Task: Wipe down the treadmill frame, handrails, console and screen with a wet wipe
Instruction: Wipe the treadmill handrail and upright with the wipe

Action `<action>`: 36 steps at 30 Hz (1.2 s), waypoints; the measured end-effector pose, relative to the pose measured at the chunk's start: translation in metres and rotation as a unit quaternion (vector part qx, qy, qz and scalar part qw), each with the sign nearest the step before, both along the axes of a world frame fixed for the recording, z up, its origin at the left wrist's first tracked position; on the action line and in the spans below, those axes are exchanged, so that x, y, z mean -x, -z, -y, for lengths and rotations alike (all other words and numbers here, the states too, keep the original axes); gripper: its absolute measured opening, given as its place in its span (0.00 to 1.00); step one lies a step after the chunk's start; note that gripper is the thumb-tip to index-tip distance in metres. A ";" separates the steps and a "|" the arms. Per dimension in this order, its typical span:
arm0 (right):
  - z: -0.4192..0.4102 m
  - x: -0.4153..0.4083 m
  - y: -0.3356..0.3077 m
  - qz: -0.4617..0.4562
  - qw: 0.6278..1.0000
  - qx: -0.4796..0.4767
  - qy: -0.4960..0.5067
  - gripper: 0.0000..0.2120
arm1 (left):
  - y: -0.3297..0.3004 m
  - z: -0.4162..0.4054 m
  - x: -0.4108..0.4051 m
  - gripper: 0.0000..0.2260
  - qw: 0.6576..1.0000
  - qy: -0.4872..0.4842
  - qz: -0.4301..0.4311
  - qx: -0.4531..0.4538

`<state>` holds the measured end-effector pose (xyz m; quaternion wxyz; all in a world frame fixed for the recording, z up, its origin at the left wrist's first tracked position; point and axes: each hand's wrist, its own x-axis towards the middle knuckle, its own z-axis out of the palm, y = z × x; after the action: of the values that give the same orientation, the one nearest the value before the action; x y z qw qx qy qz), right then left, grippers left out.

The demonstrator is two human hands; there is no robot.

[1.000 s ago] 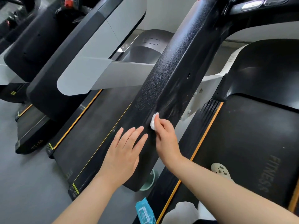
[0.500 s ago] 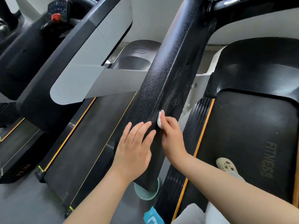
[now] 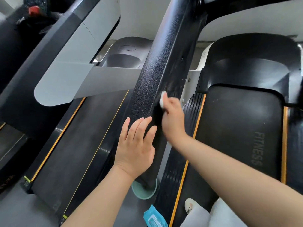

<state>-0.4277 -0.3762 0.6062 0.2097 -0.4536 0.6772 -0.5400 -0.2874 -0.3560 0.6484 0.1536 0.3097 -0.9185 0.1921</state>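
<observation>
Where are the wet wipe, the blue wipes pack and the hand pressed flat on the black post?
wet wipe (image 3: 162, 99), head view, its white bunched edge.
blue wipes pack (image 3: 155, 217), head view, its front label.
left hand (image 3: 136, 145), head view, its back.

Slanting across the middle: a black speckled metal upright (image 3: 157, 66) of the treadmill frame, blocking any straight pass from left to right. Flat on its lower face, the left hand (image 3: 136, 145); pressed to its right side, the right hand (image 3: 172, 115) with a small white wadded wipe (image 3: 162, 99). Open room further up the upright's face. Left, a grey plastic side arm (image 3: 78, 79) overhanging the neighbouring dark running belt (image 3: 78, 138). Right, a clear black belt marked FITNESS (image 3: 242, 128). On the grey floor (image 3: 16, 210), a round green pad (image 3: 143, 191) and a blue wipes packet (image 3: 155, 217).
</observation>
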 end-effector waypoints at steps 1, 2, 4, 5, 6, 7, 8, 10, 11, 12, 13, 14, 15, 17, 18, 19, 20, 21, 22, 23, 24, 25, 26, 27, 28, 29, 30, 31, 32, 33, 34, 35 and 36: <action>0.012 0.007 -0.007 -0.007 0.999 0.001 0.036 0.19 | 0.000 0.000 0.000 0.16 1.000 0.001 -0.002 0.000; 0.026 0.016 -0.011 0.000 0.998 0.006 0.070 0.18 | 0.000 0.000 0.000 0.16 1.000 0.001 -0.003 0.002; 0.032 0.020 -0.023 0.027 0.997 0.015 0.070 0.16 | 0.000 0.001 0.000 0.15 1.000 -0.002 -0.003 0.008; 0.021 0.009 -0.018 0.023 0.998 0.025 0.053 0.16 | 0.001 0.001 0.000 0.16 1.000 -0.004 -0.004 0.009; -0.001 -0.007 -0.011 0.011 0.999 0.041 0.022 0.18 | 0.000 0.001 0.000 0.16 1.000 -0.008 -0.005 0.010; -0.023 -0.022 0.001 -0.021 0.999 0.045 -0.005 0.19 | 0.000 0.000 0.001 0.17 1.000 -0.011 -0.004 0.012; -0.042 -0.030 0.014 -0.047 0.997 0.039 -0.044 0.20 | 0.000 0.000 0.001 0.18 1.000 -0.015 -0.001 0.012; -0.060 -0.028 0.033 -0.060 0.995 0.004 -0.082 0.21 | -0.001 -0.001 0.002 0.18 1.000 -0.019 0.012 0.005; -0.059 -0.023 0.035 -0.068 0.995 -0.007 -0.073 0.23 | -0.001 -0.002 0.002 0.17 1.000 -0.019 0.018 0.003; -0.050 -0.016 0.035 -0.071 0.995 -0.006 -0.071 0.25 | -0.001 -0.001 0.002 0.17 1.000 -0.020 0.022 0.003; -0.037 -0.005 0.033 -0.079 0.995 -0.009 -0.055 0.25 | -0.001 -0.001 0.001 0.16 0.999 -0.021 0.026 0.003; -0.021 0.004 0.025 -0.059 0.998 -0.018 -0.026 0.23 | -0.001 -0.001 0.001 0.16 0.999 -0.023 0.028 0.003; -0.004 0.015 0.018 -0.043 0.999 -0.032 -0.005 0.20 | -0.001 -0.001 0.001 0.16 0.999 -0.024 0.026 0.003; 0.022 0.031 0.004 -0.023 0.999 -0.020 0.019 0.17 | -0.001 -0.002 0.001 0.15 1.000 -0.023 0.017 0.005; 0.026 0.034 0.004 -0.027 0.999 -0.016 0.016 0.16 | -0.001 -0.002 0.002 0.15 1.000 -0.023 0.014 0.006; 0.023 0.031 0.004 -0.019 1.000 -0.023 0.003 0.15 | 0.000 -0.002 0.002 0.15 1.000 -0.025 0.014 0.006; 0.011 0.024 0.004 -0.001 0.999 -0.035 -0.026 0.14 | 0.000 -0.002 0.002 0.15 0.999 -0.029 0.014 0.006; -0.005 0.015 0.009 -0.007 0.997 -0.038 -0.062 0.14 | 0.000 -0.003 0.002 0.15 0.999 -0.036 0.013 0.005; -0.023 0.005 0.015 -0.046 0.994 -0.019 -0.096 0.17 | 0.000 -0.003 0.002 0.15 0.999 -0.045 0.014 0.004; -0.042 -0.003 0.019 -0.071 0.988 -0.010 -0.140 0.23 | -0.001 -0.004 0.003 0.16 0.998 -0.056 0.017 0.002; -0.056 -0.005 0.026 -0.097 0.978 -0.003 -0.186 0.28 | -0.002 -0.006 0.003 0.16 0.998 -0.066 0.022 -0.001; -0.063 0.000 0.029 -0.106 0.970 0.008 -0.220 0.30 | -0.002 -0.008 0.004 0.17 0.997 -0.074 0.027 -0.004; -0.064 0.007 0.027 -0.091 0.966 0.013 -0.241 0.29 | -0.003 -0.011 0.004 0.18 0.996 -0.081 0.031 -0.004; -0.063 0.015 0.019 -0.060 0.968 0.007 -0.245 0.27 | -0.005 -0.013 0.005 0.19 0.996 -0.086 0.036 -0.003; -0.061 0.025 0.009 -0.005 0.971 -0.014 -0.239 0.25 | -0.006 -0.016 0.006 0.20 0.995 -0.090 0.041 -0.004; -0.058 0.035 -0.002 0.058 0.968 -0.049 -0.237 0.23 | -0.008 -0.020 0.008 0.21 0.995 -0.092 0.045 -0.006; -0.054 0.046 -0.012 0.121 0.960 -0.081 -0.240 0.21 | -0.010 -0.023 0.011 0.22 0.994 -0.095 0.046 -0.009; -0.049 0.056 -0.020 0.168 0.951 -0.106 -0.238 0.19 | -0.011 -0.025 0.014 0.23 0.994 -0.098 0.045 -0.010; -0.046 0.064 -0.027 0.203 0.942 -0.120 -0.239 0.16 | -0.013 -0.028 0.019 0.24 0.994 -0.102 0.043 -0.012; -0.043 0.072 -0.032 0.228 0.934 -0.130 -0.243 0.14 | -0.015 -0.030 0.024 0.24 0.994 -0.105 0.038 -0.016; -0.041 0.078 -0.036 0.240 0.928 -0.136 -0.249 0.12 | -0.018 -0.031 0.030 0.25 0.994 -0.108 0.030 -0.021; -0.040 0.083 -0.040 0.242 0.924 -0.145 -0.256 0.09 | -0.021 -0.032 0.036 0.25 0.994 -0.109 0.018 -0.024; -0.040 0.087 -0.040 0.242 0.921 -0.155 -0.263 0.06 | -0.023 -0.032 0.042 0.25 0.994 -0.109 0.006 -0.025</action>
<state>-0.5142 -0.3366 0.6464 0.5693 -0.4331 0.5371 -0.4470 -0.3293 -0.3236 0.6718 0.1182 0.4109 -0.8846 0.1862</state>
